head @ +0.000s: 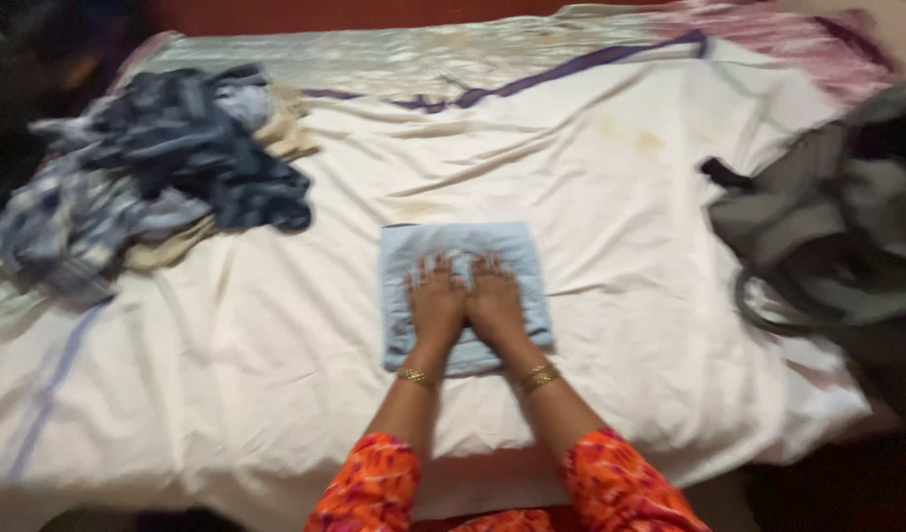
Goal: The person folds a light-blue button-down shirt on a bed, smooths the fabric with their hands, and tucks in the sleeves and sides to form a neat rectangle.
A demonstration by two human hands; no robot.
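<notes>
A folded light blue cloth [460, 246] lies as a neat rectangle in the middle of a bed covered by a white sheet [305, 325]. My left hand [435, 301] and my right hand [492, 298] rest flat side by side on top of the cloth, fingers spread and pointing away from me, pressing it down. Both wrists wear gold bangles, and my orange patterned sleeves show at the bottom edge. Neither hand grips anything.
A heap of dark blue, grey and cream clothes [158, 172] lies at the bed's far left. A grey bag [827, 227] with straps sits at the right edge. A purple-striped, shiny cloth [423, 59] runs along the far side.
</notes>
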